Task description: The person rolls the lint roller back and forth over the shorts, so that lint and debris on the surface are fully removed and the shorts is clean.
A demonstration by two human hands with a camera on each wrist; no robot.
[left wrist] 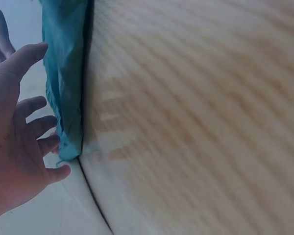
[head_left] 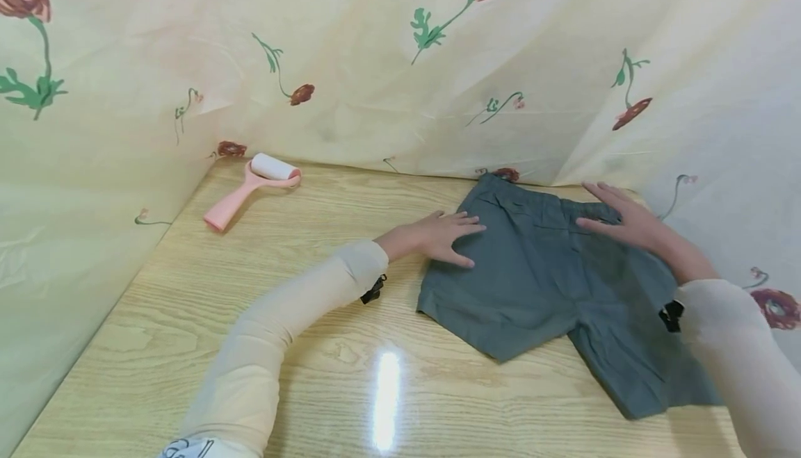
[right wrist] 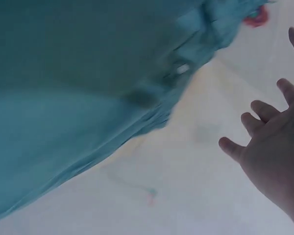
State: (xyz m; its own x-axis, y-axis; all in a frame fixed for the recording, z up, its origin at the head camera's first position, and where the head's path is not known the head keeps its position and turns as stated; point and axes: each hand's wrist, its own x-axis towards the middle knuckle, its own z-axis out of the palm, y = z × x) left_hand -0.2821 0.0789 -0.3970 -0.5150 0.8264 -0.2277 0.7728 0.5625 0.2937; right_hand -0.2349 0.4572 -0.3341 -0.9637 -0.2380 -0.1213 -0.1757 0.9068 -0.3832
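A pair of dark grey-green shorts (head_left: 519,277) lies spread on the wooden table, waistband toward the back. Over the leg at the left hovers my left hand (head_left: 441,235), fingers spread and holding nothing. The left wrist view shows this hand (left wrist: 19,132) apart from the table, with the shorts (left wrist: 66,73) beyond its fingers. My right hand (head_left: 626,218) is above the waistband on the right side, its fingers extended. In the right wrist view that hand (right wrist: 274,142) is separate from the shorts (right wrist: 78,98), with nothing in its grasp.
A pink lint roller (head_left: 234,201) with a white roll lies at the table's back left. Flower-patterned cloth (head_left: 363,62) hangs behind the table (head_left: 206,333) and along both sides. The shorts' waistband reaches close to the back cloth.
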